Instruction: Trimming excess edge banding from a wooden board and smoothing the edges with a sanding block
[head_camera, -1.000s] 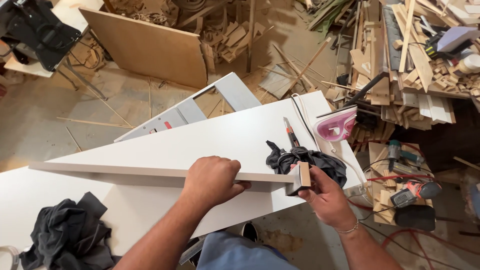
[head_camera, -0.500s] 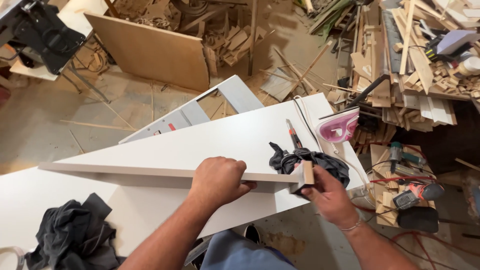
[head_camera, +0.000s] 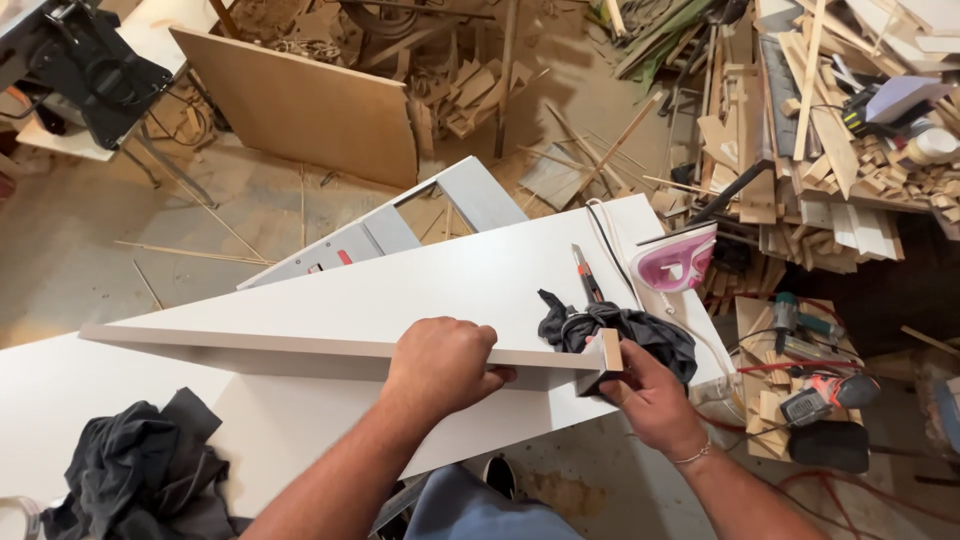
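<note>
Your left hand (head_camera: 440, 362) is clenched over the top edge of the narrow white panel (head_camera: 250, 342), which stands on edge. Its long axis runs from far left of that hand rightward to your right hand (head_camera: 645, 395), which pinches its end. Beneath lies a white board (head_camera: 420, 290), with a sawdust-strewn workshop floor (head_camera: 100, 260) beyond.

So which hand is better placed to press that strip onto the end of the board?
The right hand, probably. It already grips the small wooden block at the end of the upright white board. The left hand clasps the board's top edge midway, steadying it.
</note>
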